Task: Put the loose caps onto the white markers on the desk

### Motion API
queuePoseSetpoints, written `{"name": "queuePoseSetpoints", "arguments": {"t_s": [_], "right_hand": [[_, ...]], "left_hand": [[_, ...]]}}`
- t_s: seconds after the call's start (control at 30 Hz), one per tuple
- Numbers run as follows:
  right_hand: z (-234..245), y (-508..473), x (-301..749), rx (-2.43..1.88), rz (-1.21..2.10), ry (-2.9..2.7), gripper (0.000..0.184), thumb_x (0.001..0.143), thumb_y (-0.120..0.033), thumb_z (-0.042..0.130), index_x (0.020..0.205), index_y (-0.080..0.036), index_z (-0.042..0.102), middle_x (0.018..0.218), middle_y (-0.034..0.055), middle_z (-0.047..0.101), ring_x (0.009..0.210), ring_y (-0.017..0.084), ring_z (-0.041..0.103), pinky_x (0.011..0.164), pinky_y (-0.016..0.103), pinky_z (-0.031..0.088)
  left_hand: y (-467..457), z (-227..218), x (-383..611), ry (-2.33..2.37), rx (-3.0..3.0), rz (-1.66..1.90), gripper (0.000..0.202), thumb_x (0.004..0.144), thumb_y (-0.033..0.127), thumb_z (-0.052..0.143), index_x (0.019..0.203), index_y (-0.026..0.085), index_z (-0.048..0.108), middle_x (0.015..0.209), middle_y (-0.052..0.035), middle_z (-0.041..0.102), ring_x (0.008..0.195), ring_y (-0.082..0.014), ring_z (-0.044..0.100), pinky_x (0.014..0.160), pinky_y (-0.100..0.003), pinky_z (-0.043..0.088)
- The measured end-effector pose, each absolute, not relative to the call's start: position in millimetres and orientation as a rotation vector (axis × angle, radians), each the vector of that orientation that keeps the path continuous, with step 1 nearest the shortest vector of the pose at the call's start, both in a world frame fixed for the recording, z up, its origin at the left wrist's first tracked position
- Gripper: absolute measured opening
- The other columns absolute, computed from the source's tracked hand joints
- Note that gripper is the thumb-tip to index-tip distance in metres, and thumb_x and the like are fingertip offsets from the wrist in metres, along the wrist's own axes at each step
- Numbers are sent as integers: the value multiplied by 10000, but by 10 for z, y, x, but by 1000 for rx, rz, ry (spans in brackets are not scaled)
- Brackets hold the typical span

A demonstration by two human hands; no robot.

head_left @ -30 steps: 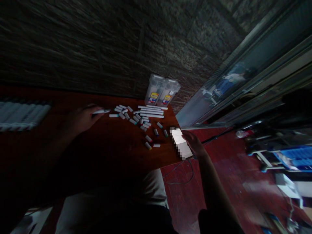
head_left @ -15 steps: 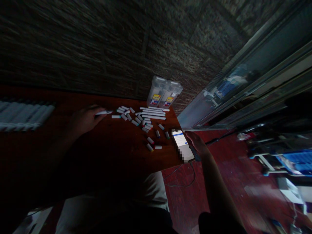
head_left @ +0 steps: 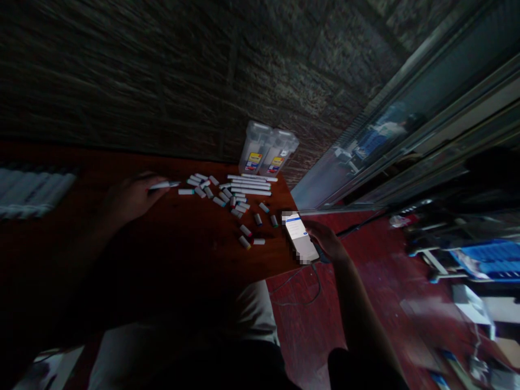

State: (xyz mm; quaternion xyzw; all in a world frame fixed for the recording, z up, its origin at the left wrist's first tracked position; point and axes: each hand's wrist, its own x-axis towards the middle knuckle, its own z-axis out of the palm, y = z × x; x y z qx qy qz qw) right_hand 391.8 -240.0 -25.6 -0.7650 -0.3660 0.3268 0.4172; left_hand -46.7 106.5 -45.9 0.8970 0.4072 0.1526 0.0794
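My left hand [head_left: 140, 196] is closed on a white marker [head_left: 159, 185], its slim end pointing right, above the wooden table. Loose marker caps [head_left: 220, 201], white with coloured ends, lie scattered to its right. Several white markers [head_left: 251, 187] rest side by side behind the caps. At the table's right corner my right hand [head_left: 327, 239] grips the right side of a phone [head_left: 301, 238] with a lit screen; its fingers are partly hidden. A dark object [head_left: 323, 254] shows between the phone and that hand, too dim to name.
Two clear plastic cases [head_left: 260, 149] with yellow labels stand against the dark stone wall [head_left: 182, 81]. A row of white markers [head_left: 34, 189] lies at the far left of the table [head_left: 182, 244]. A cable [head_left: 317, 290] hangs below the phone over the red floor [head_left: 300, 336].
The view has shifted slightly, so everything on the table sits a little further left and higher. Both hands keep their holds; the marker and the phone look much the same.
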Motion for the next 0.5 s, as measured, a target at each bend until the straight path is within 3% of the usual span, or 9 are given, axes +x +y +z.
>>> {"name": "queuePoseSetpoints", "arguments": {"t_s": [0.2,0.5], "right_hand": [[-248,-2424,3894,-1874,878,-836,478,735,-460,713,1129,-190,724,1093,75,761,896,179,687,741,259,512],[-235,-2464,3927,-1908,829,-947,469,796,-424,709,1201,-189,720,1254,93,727,1032,204,690,803,277,547]], "left_hand": [[1057,-437,-462,1216,2699,439,556,1015,496,311,1304,180,665,1349,-83,608,1176,-270,601,1006,-413,510],[1031,-438,-467,1246,2717,461,638,1004,554,247,1284,178,679,1307,-88,635,1146,-295,620,978,-448,527]]}}
